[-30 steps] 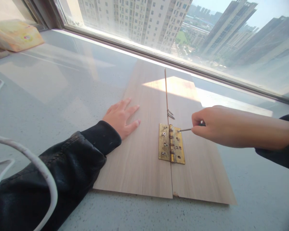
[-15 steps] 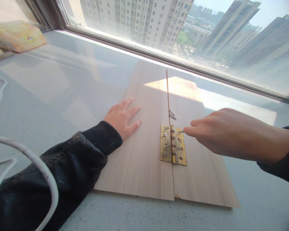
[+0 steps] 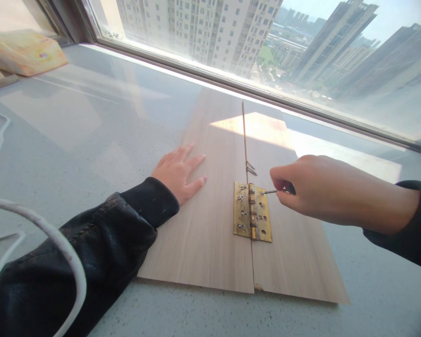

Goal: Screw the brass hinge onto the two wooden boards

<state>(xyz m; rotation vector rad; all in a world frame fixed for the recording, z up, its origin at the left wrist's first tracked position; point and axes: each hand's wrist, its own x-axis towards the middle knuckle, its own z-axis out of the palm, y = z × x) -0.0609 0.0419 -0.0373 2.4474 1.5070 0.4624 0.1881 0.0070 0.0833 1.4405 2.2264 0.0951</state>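
Note:
My left hand [image 3: 180, 173] lies flat on the left wooden board [image 3: 199, 248], fingers spread. A brass hinge [image 3: 242, 213] bridges the seam between this board and the right wooden board [image 3: 298, 262]. Screws sit in the hinge's left leaf; open holes show in the lower part of its right leaf. My right hand [image 3: 315, 192] is closed around a screwdriver [image 3: 272, 191], whose thin shaft points left. Its tip is at the top of the right leaf; whether a screw is under it is too small to tell. Most of its handle is hidden by my fingers. Loose screws [image 3: 251, 168] lie just above the hinge.
Both boards rest on a speckled pale countertop [image 3: 108, 135] beside a window [image 3: 196, 42]. A white cable [image 3: 72, 262] curves across the lower left, in front of my left sleeve. At the far upper left is a yellow-orange soft package [image 3: 28, 51].
My right hand has turned at the wrist and drawn slightly back, so more of the screwdriver's shaft shows. My left hand, the boards and the hinge stay in place.

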